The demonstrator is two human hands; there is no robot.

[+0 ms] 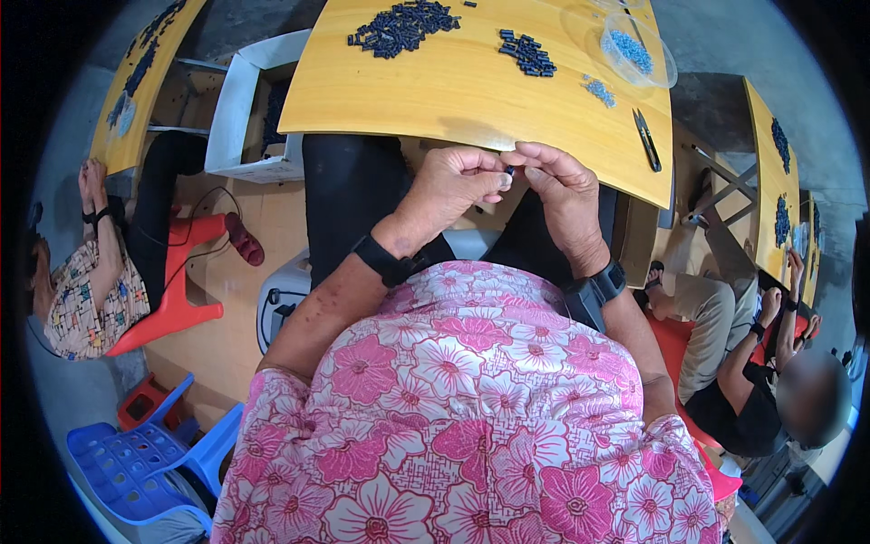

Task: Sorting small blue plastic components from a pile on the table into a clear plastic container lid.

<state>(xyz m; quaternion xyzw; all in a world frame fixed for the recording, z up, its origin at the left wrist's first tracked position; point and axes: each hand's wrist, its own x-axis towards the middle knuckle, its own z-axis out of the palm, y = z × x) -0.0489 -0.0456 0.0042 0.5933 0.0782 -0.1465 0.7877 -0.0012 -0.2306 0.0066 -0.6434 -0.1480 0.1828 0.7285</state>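
My left hand (451, 189) and my right hand (564, 198) meet at the near edge of the yellow table. Between the left thumb and forefinger is a small dark cylindrical piece (509, 170). The right thumb and fingers are pinched together close beside it; whatever they grip is too small or hidden to make out. On the table beyond lie a large heap of black cylindrical pieces (399, 29) and a smaller group of similar pieces (526, 54). Right of these are a little pile of clear bluish bits (598, 91) and black-handled snips (646, 140).
A clear plastic tub (666, 71) of light-blue bits stands at the table's far right. An open white box (237, 113) with dark contents sits left of the table. People work at side tables on both sides. Blue plastic chairs (136, 453) stand at lower left.
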